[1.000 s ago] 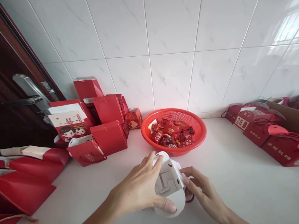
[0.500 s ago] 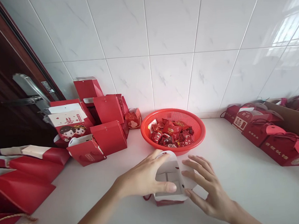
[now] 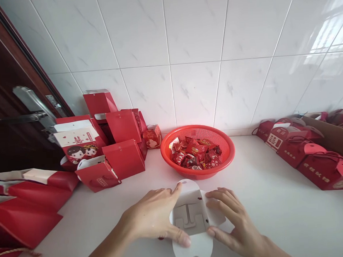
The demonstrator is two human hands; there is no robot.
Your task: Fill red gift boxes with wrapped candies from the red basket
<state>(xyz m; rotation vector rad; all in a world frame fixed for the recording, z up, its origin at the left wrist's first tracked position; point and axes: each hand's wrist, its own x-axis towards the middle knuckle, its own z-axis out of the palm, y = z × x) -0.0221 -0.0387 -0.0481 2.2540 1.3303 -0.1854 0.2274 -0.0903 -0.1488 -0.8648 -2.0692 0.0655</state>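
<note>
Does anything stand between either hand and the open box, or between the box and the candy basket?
Nothing visible does. The left hand and right hand are both right at the open box. Its far flap points toward the red basket, with no other object showing between box and basket.

Bright, cool, diffuse daylight overall; window glare (image 3: 325, 37) whitens the wall tiles (image 3: 195, 96) at upper right, the door (image 3: 6, 146) at left falls nearly black, shadows on the counter (image 3: 269, 208) stay soft, and wide-angle distortion stretches both side edges
</note>
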